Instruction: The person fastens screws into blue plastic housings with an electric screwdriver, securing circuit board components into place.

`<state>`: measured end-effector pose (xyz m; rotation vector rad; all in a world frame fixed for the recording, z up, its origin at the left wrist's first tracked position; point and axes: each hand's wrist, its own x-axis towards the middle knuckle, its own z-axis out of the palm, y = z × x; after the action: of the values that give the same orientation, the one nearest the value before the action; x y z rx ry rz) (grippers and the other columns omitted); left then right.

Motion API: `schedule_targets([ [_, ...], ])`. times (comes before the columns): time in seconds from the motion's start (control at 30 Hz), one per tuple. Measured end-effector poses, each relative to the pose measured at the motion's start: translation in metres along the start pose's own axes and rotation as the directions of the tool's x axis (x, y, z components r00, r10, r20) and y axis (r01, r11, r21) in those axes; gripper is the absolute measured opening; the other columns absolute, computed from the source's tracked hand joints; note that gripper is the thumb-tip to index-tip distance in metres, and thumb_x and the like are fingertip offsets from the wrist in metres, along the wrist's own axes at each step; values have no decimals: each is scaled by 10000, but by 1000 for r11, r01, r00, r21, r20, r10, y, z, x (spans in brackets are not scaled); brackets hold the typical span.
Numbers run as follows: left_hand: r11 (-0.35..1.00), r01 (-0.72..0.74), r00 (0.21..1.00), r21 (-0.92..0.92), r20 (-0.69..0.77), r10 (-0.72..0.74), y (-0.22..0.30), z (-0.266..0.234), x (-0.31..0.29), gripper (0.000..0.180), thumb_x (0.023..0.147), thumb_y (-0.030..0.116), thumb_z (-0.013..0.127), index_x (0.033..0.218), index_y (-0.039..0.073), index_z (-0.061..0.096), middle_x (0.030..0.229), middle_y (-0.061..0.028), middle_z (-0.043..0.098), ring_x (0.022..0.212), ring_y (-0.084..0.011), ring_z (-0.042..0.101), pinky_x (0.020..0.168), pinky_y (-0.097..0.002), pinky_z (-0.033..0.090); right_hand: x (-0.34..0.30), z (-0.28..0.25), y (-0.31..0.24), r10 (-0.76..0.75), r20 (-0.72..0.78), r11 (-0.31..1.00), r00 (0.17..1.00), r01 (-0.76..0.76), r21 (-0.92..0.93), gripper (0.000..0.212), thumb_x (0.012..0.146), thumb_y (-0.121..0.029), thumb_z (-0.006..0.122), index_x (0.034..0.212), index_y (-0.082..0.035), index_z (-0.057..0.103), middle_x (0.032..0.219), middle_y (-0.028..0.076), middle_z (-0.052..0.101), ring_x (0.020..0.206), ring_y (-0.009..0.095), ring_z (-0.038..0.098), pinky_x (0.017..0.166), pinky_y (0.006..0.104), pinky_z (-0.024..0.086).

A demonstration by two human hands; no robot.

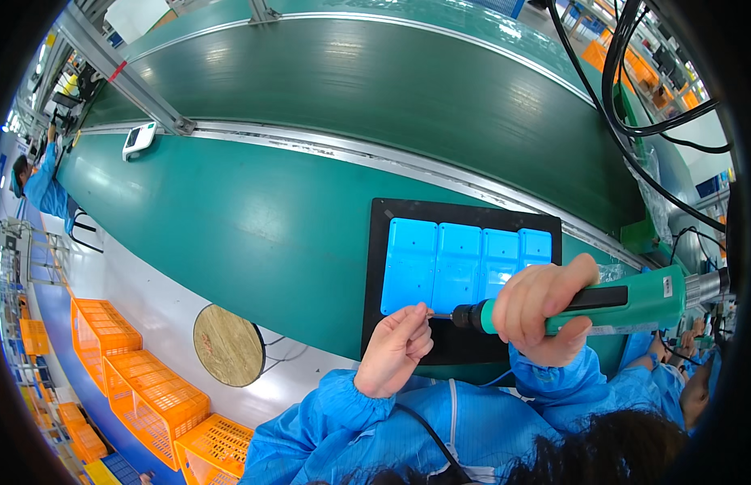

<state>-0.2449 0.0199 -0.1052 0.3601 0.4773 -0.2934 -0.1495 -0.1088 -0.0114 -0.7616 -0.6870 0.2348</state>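
My right hand point(545, 311) is wrapped round a green electric screwdriver point(652, 301) with a black grip strip, held level with its bit pointing left. At the tip of the thin bit point(440, 316), the thumb and forefinger of my left hand point(398, 347) are pinched together. Whatever small thing those fingers hold, if anything, is hidden. Just beyond my hands, a row of several bright blue plastic covers point(458, 263) with small holes lies in a black tray point(379, 242). The screwdriver and my right hand hide part of the covers' near right side.
The green worktop point(254, 218) borders a dark green conveyor belt point(375, 77) behind a metal rail. A small white device point(139, 141) sits at the far left. Black cables point(610, 105) hang at right. A round stool point(228, 345) and orange crates point(153, 396) stand on the floor.
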Motion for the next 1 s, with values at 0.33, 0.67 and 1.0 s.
schedule_targets([
  [0.33, 993, 87, 996, -77, -15, -88, -4, -5, 0, 225, 926, 217, 414, 823, 42, 511, 557, 54, 274, 458, -51, 234, 427, -205, 210, -2, -16, 6, 8, 243, 990, 970, -42, 135, 308, 768, -104, 661, 984, 21, 480, 666, 119, 545, 530, 174, 500, 495, 329, 419],
  [0.67, 979, 155, 986, 130, 46, -162, 1, -7, -11, 306, 947, 186, 316, 1117, -27, 456, 774, -34, 465, 604, -99, 387, 592, -218, 348, 0, -23, 26, 43, 127, 996, 991, -32, -89, 241, 773, -84, 642, 887, 19, 456, 640, 94, 533, 543, 154, 505, 502, 290, 416],
  [1.0, 938, 167, 984, 302, 6, -177, 9, -10, -13, 247, 933, 248, 386, 929, 27, 498, 780, -103, 599, 563, -126, 524, 525, -230, 427, 3, -21, 36, 154, 37, 970, 987, -144, -196, 252, 794, -151, 633, 868, -24, 429, 619, 73, 522, 547, 140, 524, 515, 290, 443],
])
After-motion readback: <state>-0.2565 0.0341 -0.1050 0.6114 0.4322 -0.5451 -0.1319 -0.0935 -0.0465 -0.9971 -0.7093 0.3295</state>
